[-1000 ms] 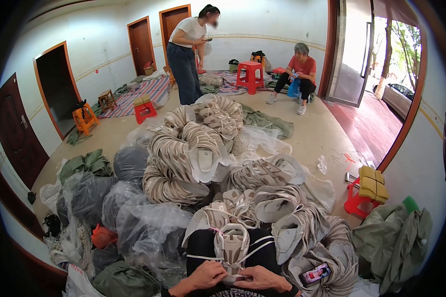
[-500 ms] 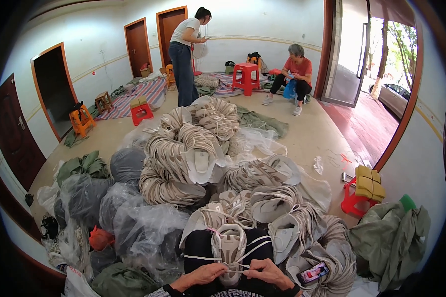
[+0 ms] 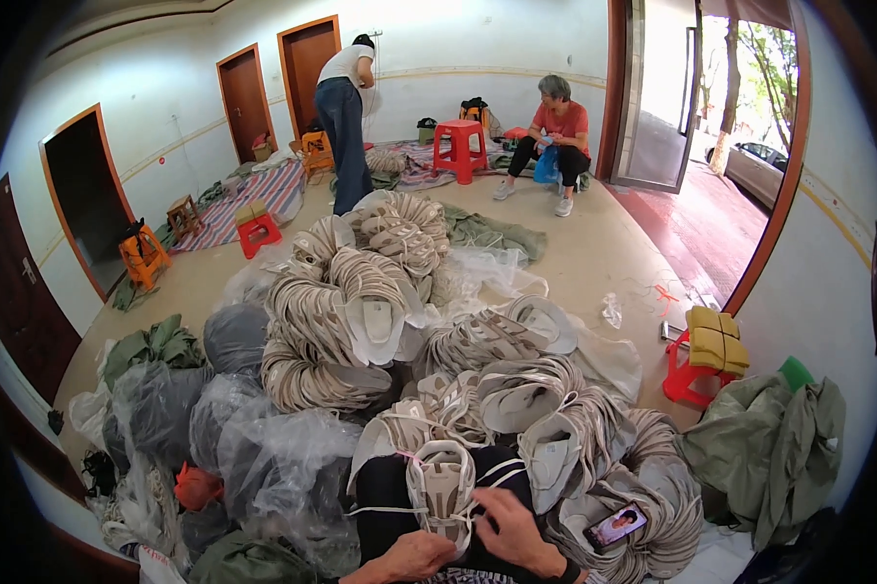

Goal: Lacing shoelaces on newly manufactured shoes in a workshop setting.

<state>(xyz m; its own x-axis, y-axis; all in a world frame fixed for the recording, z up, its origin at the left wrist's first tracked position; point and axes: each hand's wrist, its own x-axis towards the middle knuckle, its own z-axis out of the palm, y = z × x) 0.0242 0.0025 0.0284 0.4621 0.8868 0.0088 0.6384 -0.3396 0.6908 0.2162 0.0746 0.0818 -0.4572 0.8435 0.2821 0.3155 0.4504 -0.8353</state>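
Pale walls and a tan floor [image 3: 604,243] frame heaps of bundled beige shoe uppers. Both hands work low in the view: the right hand [image 3: 511,530] pinches a white cord [image 3: 502,474] beside a beige shoe upper [image 3: 441,489], and the left hand [image 3: 414,557] grips the upper's lower end. It lies on a dark lap, soft, oval and strapped. Just right of the right hand rests a phone [image 3: 616,526] on stacked uppers [image 3: 594,448]; left of the hands sit crinkled clear plastic bags [image 3: 263,448]. Beyond the piles the floor opens toward a red stool [image 3: 460,148].
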